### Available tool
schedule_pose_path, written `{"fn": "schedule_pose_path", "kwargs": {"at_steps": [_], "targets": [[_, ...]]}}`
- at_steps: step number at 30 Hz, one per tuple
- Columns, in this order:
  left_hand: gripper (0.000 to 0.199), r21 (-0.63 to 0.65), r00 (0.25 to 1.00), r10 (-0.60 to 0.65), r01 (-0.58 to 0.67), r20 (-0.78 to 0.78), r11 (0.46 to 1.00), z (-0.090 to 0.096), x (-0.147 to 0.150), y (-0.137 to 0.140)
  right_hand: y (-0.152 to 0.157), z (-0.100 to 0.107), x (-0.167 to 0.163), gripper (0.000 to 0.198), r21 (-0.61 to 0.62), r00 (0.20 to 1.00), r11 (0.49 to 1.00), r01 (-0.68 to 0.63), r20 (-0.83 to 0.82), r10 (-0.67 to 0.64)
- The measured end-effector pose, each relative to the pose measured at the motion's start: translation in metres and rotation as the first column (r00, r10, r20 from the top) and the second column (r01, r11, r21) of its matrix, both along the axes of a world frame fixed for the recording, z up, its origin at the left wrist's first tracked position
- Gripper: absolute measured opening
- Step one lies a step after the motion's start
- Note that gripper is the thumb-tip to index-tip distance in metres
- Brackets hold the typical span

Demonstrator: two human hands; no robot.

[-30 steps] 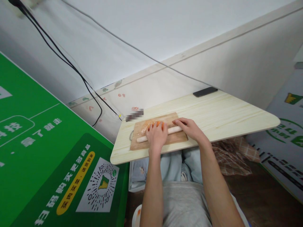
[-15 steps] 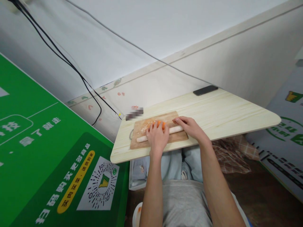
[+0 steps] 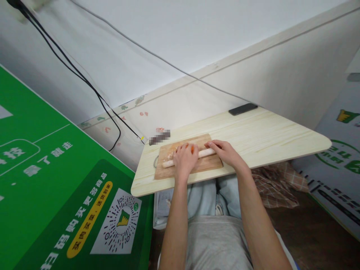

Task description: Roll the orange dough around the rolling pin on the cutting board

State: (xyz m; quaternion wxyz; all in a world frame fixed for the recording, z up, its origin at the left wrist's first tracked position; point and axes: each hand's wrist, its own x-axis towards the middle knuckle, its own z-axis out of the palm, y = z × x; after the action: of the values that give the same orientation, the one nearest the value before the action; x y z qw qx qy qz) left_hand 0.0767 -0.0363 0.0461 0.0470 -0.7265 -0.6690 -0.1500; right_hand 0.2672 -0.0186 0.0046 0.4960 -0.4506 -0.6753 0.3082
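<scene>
A pale wooden rolling pin lies across a wooden cutting board near the table's front edge. My left hand rests over the pin left of its middle, with its fingers bent over the far side. My right hand closes around the pin's right end. Between and beside my left fingers shows a soft-looking orange piece, perhaps dough, mostly hidden by that hand. Light crumbs or flour are scattered on the board's left part.
The board lies on a light wooden table against the wall. A black phone is at the back edge, and a blurred-out dark object at the back left. Black cables hang at left, beside a green printed panel.
My left hand has shifted slightly left and its fingers are more bent, covering more of the orange piece. The rolling pin has moved only slightly, and my right hand stays at its end.
</scene>
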Motion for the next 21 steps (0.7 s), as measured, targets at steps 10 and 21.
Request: {"fn": "schedule_pose_path", "kwargs": {"at_steps": [10,21], "targets": [[0.046,0.095,1.000,0.015,-0.016,0.014,0.995,-0.016,0.002,-0.023,0.003,-0.002,-0.002,0.040,0.007,1.000,1.000,0.010,0.004,-0.010],[0.048,-0.044,1.000,-0.003,0.004,0.006,0.999,0.004,0.000,0.009,0.001,-0.001,0.000,0.035,0.004,1.000,1.000,-0.002,-0.014,0.002]]}}
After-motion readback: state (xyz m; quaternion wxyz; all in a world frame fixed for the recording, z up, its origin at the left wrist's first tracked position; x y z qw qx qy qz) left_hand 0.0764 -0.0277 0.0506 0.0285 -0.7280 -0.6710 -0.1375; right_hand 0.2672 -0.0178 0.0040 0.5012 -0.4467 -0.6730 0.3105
